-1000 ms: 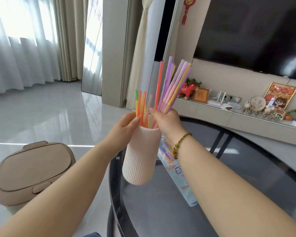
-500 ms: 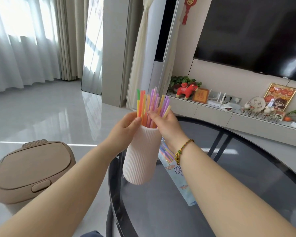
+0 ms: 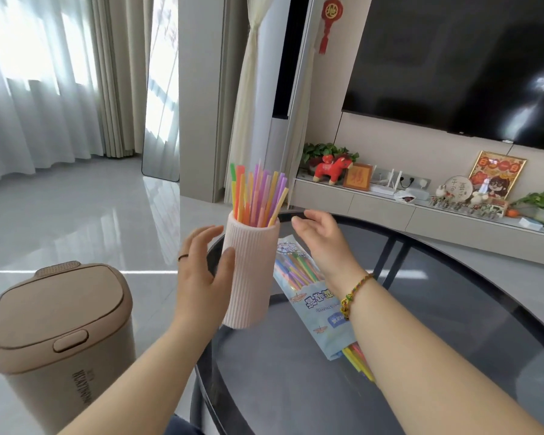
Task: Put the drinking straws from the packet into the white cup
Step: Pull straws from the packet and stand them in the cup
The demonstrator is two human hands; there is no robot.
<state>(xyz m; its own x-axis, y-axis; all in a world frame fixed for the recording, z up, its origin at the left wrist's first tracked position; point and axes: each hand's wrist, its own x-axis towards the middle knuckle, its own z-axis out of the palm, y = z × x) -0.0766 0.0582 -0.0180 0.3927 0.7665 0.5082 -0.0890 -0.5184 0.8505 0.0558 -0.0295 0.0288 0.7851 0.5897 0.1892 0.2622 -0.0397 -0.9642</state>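
Head view, against half a second ago: drawn off the cup rim, left hand (image 3: pixel 201 277) and right hand (image 3: pixel 321 243), two in all, fingers spread, holding nothing. Left thumb against the side of the one white ribbed cup (image 3: pixel 248 277), upright near the edge of the round dark glass worktop (image 3: pixel 421 324). Inside it, coloured plastic drinking straws (image 3: pixel 258 196), over a dozen, exact count unclear. Just right, one blue-printed packet (image 3: pixel 311 306) lying flat, several straws inside. On the floor, one beige lidded bin (image 3: pixel 54 324).
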